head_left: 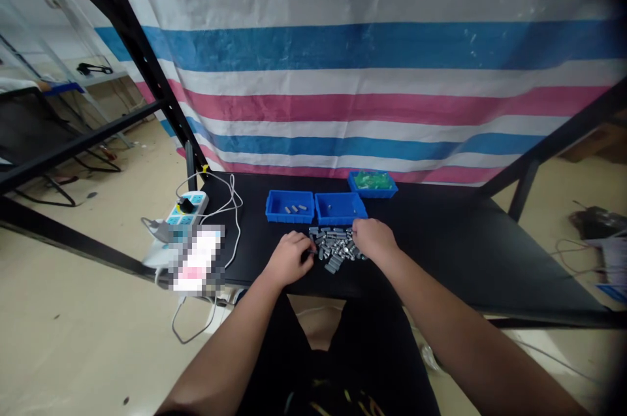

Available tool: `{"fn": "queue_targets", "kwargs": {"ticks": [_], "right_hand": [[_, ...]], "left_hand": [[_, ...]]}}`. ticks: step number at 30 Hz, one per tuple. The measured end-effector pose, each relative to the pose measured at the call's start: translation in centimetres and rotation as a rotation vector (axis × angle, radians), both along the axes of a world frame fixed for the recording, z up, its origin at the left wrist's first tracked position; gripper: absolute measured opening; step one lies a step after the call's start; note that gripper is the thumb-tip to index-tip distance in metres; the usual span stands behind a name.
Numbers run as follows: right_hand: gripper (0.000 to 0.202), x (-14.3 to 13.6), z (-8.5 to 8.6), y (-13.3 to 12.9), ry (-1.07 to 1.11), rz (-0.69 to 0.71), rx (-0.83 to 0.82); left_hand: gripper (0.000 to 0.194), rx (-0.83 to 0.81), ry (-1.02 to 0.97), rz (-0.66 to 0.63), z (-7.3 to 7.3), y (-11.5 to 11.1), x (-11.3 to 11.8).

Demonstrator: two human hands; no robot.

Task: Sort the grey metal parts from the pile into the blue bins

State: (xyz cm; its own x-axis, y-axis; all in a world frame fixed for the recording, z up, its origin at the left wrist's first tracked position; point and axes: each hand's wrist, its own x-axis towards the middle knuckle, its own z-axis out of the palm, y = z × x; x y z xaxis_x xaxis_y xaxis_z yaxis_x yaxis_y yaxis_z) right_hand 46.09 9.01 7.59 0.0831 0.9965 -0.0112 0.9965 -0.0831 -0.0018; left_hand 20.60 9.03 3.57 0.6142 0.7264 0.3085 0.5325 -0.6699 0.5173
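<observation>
Just below the centre of the frame, a loose pile of small grey metal pieces [337, 245] is lying on the black tabletop [441, 240], apparently so positioned to be within short reach of both hands. The left hand [290, 259] is resting at the left edge of the pile with its fingers curling inward; whether it is grasping a piece cannot be told. The right hand [375, 238] is bending over the right edge, beside the front right corner of the middle blue bin; its fingertips are pointing into the pile, probably for picking single pieces, but its grip cannot be confirmed. Behind the pile, two blue bins are standing side by side, presumably keeping pieces apart from the loose stock. The left blue bin [290, 217] is holding three short cylindrical pieces; the middle blue bin [341, 217] is containing at least one tiny piece. Farther back and right, the rear blue bin [376, 194] is holding green material [372, 181], its type unclear.
</observation>
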Motion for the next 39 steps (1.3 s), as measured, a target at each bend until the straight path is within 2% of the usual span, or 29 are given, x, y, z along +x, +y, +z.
{"fn": "queue_targets", "kwargs": {"ticks": [4,9,12,17,19,23,29,34,39], "right_hand": [[0.012,0.3,0.6,-0.6,0.096,0.041,0.085],[0.012,0.8,1.2,0.4,0.488,0.126,0.386],[0.015,1.5,0.3,1.8,0.568,0.099,0.448],[0.02,4.0,-2.4,2.7,0.415,0.046,0.551],[0.023,4.9,-3.1,2.6,0.466,0.021,0.515],[0.028,5.9,-3.8,2.1,0.702,0.099,0.361],[0.029,6.7,-4.5,1.2,0.808,0.173,0.332],[0.041,8.0,-6.4,0.2,0.971,0.112,0.384],[0.048,8.1,-7.6,-1.0,0.846,0.065,0.437]], "left_hand": [[0.015,-0.011,-0.04,-0.012,-0.1,0.1,-0.1],[0.017,-0.096,-0.19,-0.037,-0.3,0.1,-0.2],[0.015,-0.129,-0.257,-0.033,-0.2,0.0,-0.3],[0.009,-0.135,-0.335,-0.001,-0.1,0.2,-0.4],[0.007,-0.138,-0.358,0.026,-0.3,0.5,-0.4],[0.006,-0.14,-0.375,0.069,-0.7,1.0,-0.5],[0.005,-0.118,-0.375,0.072,-1.1,1.3,-0.4],[0.006,-0.11,-0.383,0.08,-1.4,1.4,-0.4],[0.011,-0.114,-0.391,0.09,-1.7,1.5,-0.4]]}}
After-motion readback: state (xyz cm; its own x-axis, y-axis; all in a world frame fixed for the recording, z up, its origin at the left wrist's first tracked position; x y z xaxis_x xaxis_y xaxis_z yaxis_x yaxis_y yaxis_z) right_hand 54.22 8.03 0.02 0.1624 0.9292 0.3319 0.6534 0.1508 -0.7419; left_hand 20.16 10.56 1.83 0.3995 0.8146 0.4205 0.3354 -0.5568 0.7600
